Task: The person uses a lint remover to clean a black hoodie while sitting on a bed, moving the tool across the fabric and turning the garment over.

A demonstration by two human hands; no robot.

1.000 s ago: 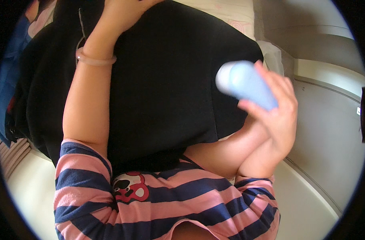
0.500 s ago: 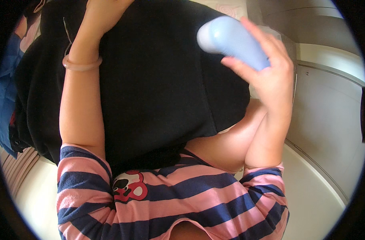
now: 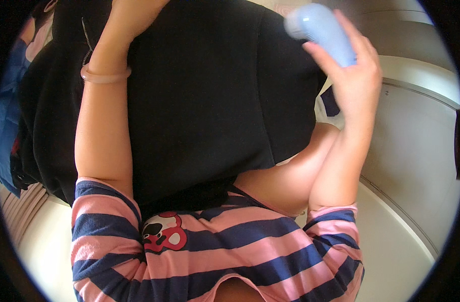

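A black garment (image 3: 194,100) with a metal zipper is spread across my lap. My right hand (image 3: 360,68) is wrapped round a light blue fabric shaver (image 3: 326,34) with a rounded body and a pale head. The shaver is over the garment's far right edge, slightly blurred; whether its head touches the cloth I cannot tell. My left hand (image 3: 137,17) rests on the far left part of the garment, near the zipper (image 3: 87,40). Its fingers lie beyond the picture's upper edge. A pale bangle (image 3: 105,75) circles my left wrist.
Blue fabric (image 3: 7,110) hangs at the far left. Grey panels (image 3: 416,131) stand on the right, above a pale surface (image 3: 391,226). A small dark piece of cloth (image 3: 331,102) shows beside my right wrist.
My right hand has moved the fabric shaver away from me and to the right, toward the garment's edge. A small dark piece of cloth has come into sight by that wrist. My left hand has barely shifted.
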